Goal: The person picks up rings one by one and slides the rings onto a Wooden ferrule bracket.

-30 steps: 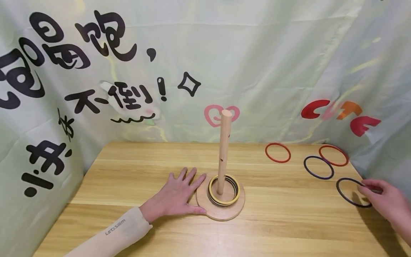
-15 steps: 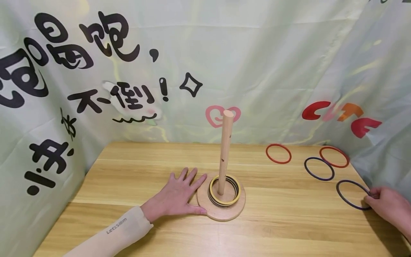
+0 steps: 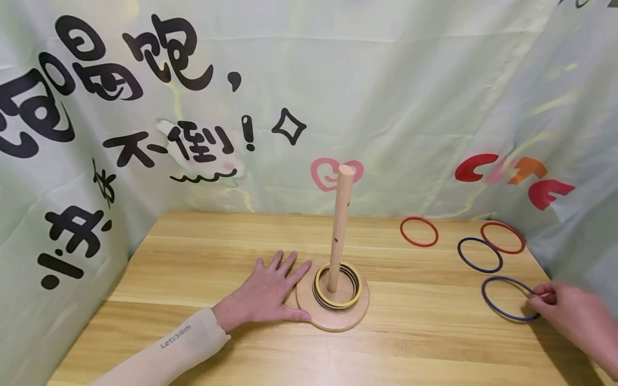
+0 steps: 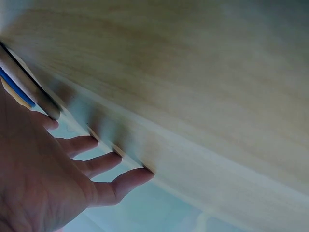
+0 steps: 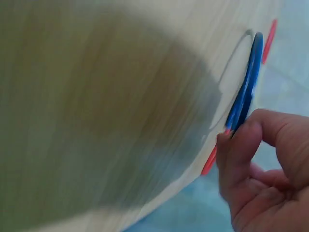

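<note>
A wooden peg [image 3: 340, 230] stands upright on a round wooden base [image 3: 335, 321]. A yellow ring [image 3: 339, 307] lies around the peg's foot, on top of several dark rings. My left hand [image 3: 263, 294] rests spread on the table at the base's left side, its thumb and index fingertips at the base's edge. At far right, thumb and fingers of my right hand [image 3: 572, 308] pinch the right side of a blue ring [image 3: 502, 316]. This ring appears slightly raised off the table; the right wrist view shows the ring [image 5: 251, 72] nearly edge-on.
Behind the held ring, another blue ring [image 3: 484, 271] lies against a red ring [image 3: 512, 253] at the back right corner. A second red ring [image 3: 425, 246] lies further left. Printed cloth [image 3: 410, 107] hangs around the wooden table [image 3: 410, 348].
My right hand first shifted slightly down and right along the blue ring, then moved left with it. The left hand keeps its place; the head view has shifted a little.
</note>
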`<state>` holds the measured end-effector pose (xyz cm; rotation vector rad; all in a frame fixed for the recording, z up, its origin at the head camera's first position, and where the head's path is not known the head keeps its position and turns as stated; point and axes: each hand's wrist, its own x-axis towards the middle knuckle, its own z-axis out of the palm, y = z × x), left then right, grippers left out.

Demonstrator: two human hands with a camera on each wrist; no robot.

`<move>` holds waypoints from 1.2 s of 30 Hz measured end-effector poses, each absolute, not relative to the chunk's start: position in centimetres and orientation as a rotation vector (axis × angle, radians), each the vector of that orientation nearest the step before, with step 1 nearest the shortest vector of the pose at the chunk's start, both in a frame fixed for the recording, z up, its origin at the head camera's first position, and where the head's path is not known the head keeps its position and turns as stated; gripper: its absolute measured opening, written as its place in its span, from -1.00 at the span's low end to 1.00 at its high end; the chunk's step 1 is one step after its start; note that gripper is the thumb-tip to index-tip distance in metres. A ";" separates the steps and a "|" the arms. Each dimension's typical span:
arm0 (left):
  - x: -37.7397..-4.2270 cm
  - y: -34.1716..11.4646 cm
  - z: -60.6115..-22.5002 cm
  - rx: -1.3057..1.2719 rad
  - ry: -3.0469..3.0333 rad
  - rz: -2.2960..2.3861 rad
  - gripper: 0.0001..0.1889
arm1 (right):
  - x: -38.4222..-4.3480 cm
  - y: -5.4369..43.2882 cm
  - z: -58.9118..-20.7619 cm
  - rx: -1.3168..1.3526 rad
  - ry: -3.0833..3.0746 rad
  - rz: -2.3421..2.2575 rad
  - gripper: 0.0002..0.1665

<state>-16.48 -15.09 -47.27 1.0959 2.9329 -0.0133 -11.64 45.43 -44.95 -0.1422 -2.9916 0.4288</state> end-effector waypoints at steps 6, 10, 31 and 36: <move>-16.4 -15.0 -47.3 1.091 2.928 0.004 0.23 | -11.0 42.0 -43.8 -0.003 -2.931 0.553 -0.78; -16.4 -14.9 -47.3 1.104 2.932 0.013 0.22 | -10.2 39.5 -43.0 0.045 -2.849 0.649 -0.78; -16.4 -15.2 -47.3 1.104 2.933 0.003 0.23 | -10.1 27.3 -34.8 0.138 -2.613 1.214 -0.78; -16.5 -15.1 -47.3 1.112 2.937 0.012 0.23 | -10.6 25.5 -32.6 0.216 -2.528 1.236 -0.78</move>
